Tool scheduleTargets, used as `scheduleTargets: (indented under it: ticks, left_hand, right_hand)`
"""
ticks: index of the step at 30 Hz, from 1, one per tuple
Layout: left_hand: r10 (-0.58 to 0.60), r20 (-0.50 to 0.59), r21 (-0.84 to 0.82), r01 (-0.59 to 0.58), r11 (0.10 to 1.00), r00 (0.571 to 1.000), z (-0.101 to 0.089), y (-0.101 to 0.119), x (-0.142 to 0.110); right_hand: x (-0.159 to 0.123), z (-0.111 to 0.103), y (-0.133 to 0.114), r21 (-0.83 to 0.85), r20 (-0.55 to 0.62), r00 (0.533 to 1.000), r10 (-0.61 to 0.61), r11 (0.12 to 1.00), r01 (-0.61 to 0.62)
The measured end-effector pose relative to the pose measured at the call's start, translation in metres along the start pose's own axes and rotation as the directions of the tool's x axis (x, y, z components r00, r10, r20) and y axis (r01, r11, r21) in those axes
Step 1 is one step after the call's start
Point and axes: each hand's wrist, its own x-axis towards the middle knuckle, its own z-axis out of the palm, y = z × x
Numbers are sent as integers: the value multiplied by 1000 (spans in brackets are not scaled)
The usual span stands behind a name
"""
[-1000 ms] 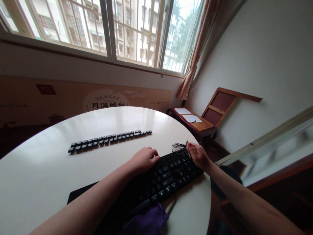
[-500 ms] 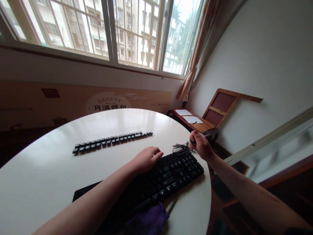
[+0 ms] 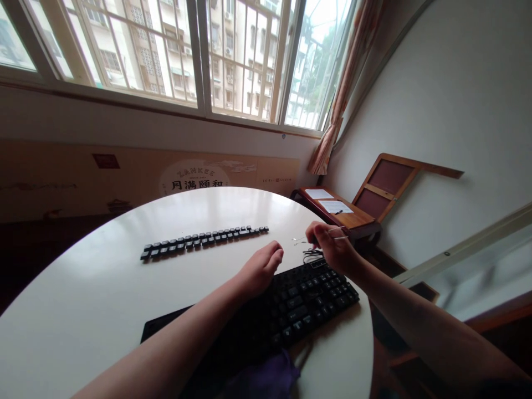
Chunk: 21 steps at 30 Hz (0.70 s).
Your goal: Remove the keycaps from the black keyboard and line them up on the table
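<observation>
A black keyboard (image 3: 307, 305) lies on the round white table, its left part covered by my left forearm. At its back edge is my left hand (image 3: 264, 269), closed, with thumb and fingers together; whatever they hold, if anything, is hidden. My right hand (image 3: 332, 246) is closed around a wire keycap puller (image 3: 338, 233), above the keyboard's back right corner. Thin wire ends stick out on both sides of the fist. Beneath this hand sits the coiled black cable (image 3: 312, 255). Behind the keyboard, removed black keycaps (image 3: 203, 239) stand in two rows.
A purple cloth (image 3: 266, 377) lies at the keyboard's front edge. The white table (image 3: 103, 310) curves away at the right. Beyond it stands a wooden chair (image 3: 374, 191) with paper sheets (image 3: 336, 206) and a pen on its seat. A barred window is ahead.
My right hand has lifted off the keyboard's right end and turned, bringing the puller's wires into view on both sides. My left hand's fingers have drawn together. The view has shifted slightly left.
</observation>
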Motion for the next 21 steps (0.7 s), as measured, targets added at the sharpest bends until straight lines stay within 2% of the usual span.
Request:
scheduleTargets:
  ticks: [1,3,6,8,10,14,16,17,19,21]
  left_hand:
    - [-13,-9,-33,13,999,1000,0,-1,0]
    - [-31,-9,-89,30,996,999,1,-3,1]
    - [-25,9,-144,26,989,1000,3,-6,2]
    - [-17,10,-174,19,985,1000,4,-8,2]
    - [-18,6,-186,19,982,1000,5,-9,2]
    - [-21,13,-155,22,988,1000,4,-11,3]
    - [-87,-22,-115,84,990,996,2,-12,3]
    - [-141,-42,-80,137,987,989,1,-12,3]
    - [-242,-53,18,243,970,969,0,-12,3]
    - [-295,-8,130,294,947,955,-1,-11,2]
  right_hand:
    - [3,-4,1,-102,-23,998,-66,993,64]
    - [7,-7,4,-221,57,984,-168,959,177]
    - [12,1,13,-186,295,937,-189,950,251]
    - [13,10,19,-166,401,898,-182,949,267]
    - [13,18,24,-152,417,887,-201,946,286]
    - [20,26,30,-55,366,894,-259,953,298]
    - [30,27,39,-31,365,906,-216,969,243]
    - [37,28,47,-40,363,919,-152,983,178]
    - [54,33,69,-97,352,935,33,995,1]
    - [72,40,97,-174,343,917,203,973,-150]
